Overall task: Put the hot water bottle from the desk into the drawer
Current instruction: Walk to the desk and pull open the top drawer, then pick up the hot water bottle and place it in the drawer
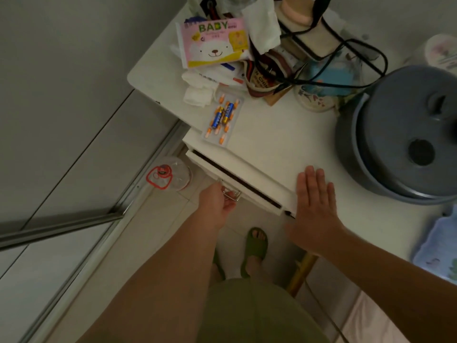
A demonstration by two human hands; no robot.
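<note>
The white desk (272, 142) has a white drawer (249, 191) under its front edge, pulled out by a narrow dark gap. My left hand (217, 203) is closed on the drawer's metal handle (232, 195). Flat on the desk's front edge, just right of the drawer, rests my right hand (314, 198), fingers apart and holding nothing. A light blue, patterned soft item with a scalloped edge (439, 246), which looks like the hot water bottle, lies on the desk at the far right, partly cut off by the frame and apart from both hands.
A grey lidded pot (405, 134) stands at the right of the desk. Baby wipes (215, 42), tissues, cables and a pill blister with batteries (222, 120) crowd the back. On the floor sit a plastic cup with red rubber bands (170, 175) and my green slippers (254, 246).
</note>
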